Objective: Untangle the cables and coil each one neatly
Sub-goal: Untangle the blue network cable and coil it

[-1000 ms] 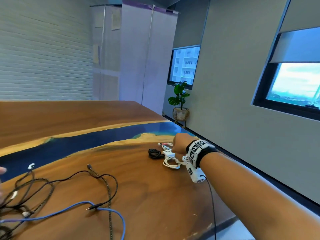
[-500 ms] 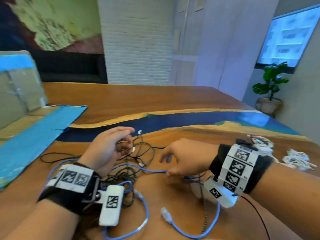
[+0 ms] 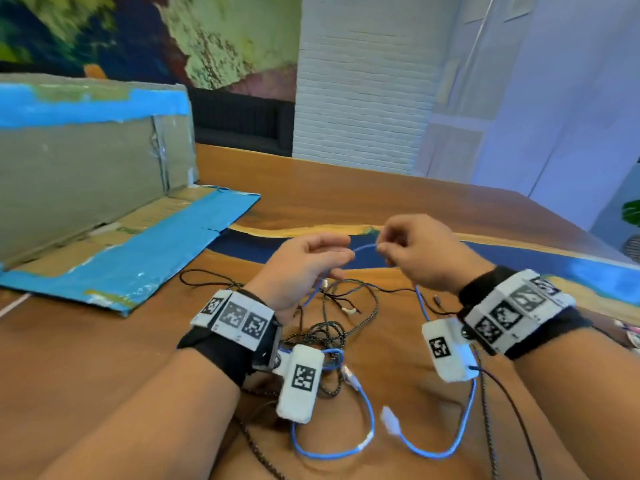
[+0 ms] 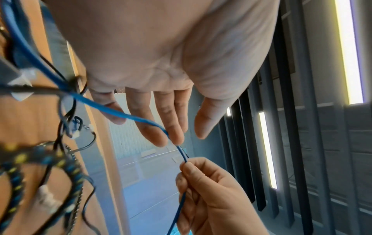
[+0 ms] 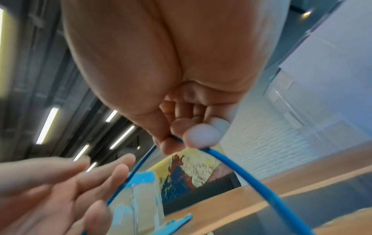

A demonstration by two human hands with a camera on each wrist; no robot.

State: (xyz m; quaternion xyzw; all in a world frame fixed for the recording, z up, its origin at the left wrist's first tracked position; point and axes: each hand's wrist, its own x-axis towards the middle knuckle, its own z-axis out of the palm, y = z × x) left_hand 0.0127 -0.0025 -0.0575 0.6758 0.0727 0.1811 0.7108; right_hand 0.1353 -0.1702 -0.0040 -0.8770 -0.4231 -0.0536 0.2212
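A blue cable (image 3: 363,247) is stretched in the air between my hands, above a tangle of black and braided cables (image 3: 329,327) on the wooden table (image 3: 104,358). My right hand (image 3: 384,247) pinches it between thumb and forefinger; the right wrist view shows that pinch (image 5: 177,139). My left hand (image 3: 341,252) has straight fingers. In the left wrist view the blue cable (image 4: 112,109) runs across its fingertips (image 4: 175,135), with the thumb held apart. The rest of the cable loops on the table near me, ending in a white plug (image 3: 389,415).
A cardboard box (image 3: 86,174) edged with blue tape stands at the left, its flap (image 3: 138,258) lying flat on the table. Coiled white cables (image 3: 632,336) lie at the far right edge. A blue resin strip crosses the table behind my hands.
My right hand came back from the coiled white cables at the right to the tangle. Both hands have risen off the table with the blue cable between them. My view swung left.
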